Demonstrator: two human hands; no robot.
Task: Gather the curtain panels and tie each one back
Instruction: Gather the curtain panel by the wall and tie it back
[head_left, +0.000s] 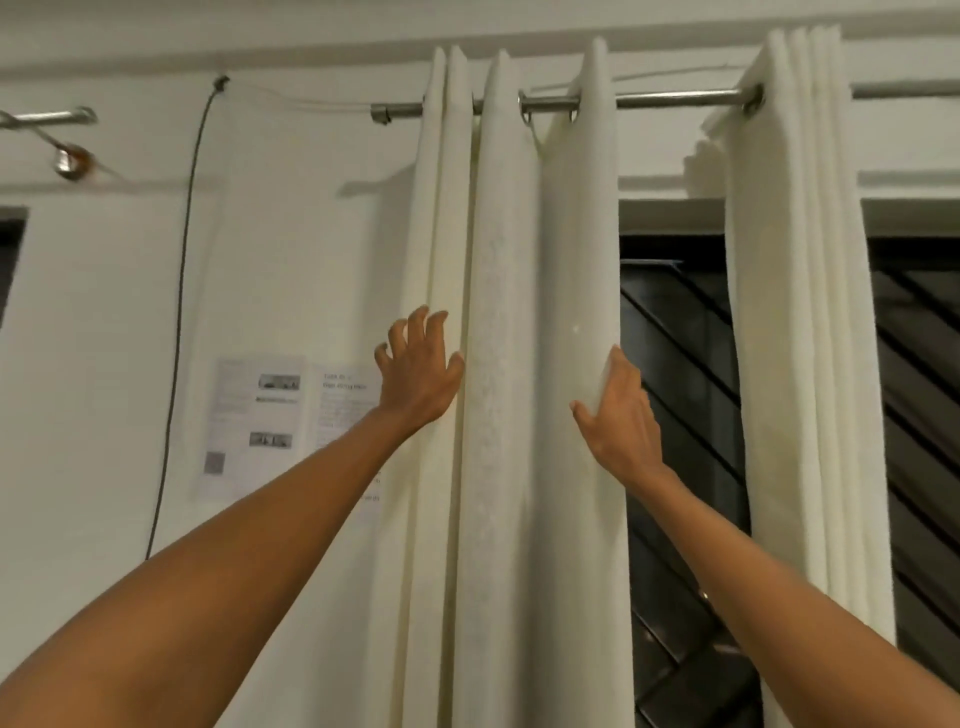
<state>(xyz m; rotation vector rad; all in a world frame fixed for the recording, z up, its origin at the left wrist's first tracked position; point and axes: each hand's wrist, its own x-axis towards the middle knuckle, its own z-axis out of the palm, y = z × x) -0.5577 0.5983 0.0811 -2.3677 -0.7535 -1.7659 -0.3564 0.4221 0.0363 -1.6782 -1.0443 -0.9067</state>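
Two white curtain panels hang from a metal rod (675, 97). The left curtain panel (509, 312) falls in several loose folds in the middle of the view. My left hand (418, 369) lies against its left edge with fingers spread and curled, holding nothing. My right hand (618, 405) grips the panel's right edge, fingers wrapped behind the fabric and thumb in front. The right curtain panel (800, 338) hangs bunched tight, apart from both hands. No tie-back is visible.
A dark window with diagonal bars (675, 364) shows between the panels. Printed paper sheets (275, 415) are stuck on the white wall at left, beside a hanging black cable (179, 312). A metal bracket (67, 150) sticks out at upper left.
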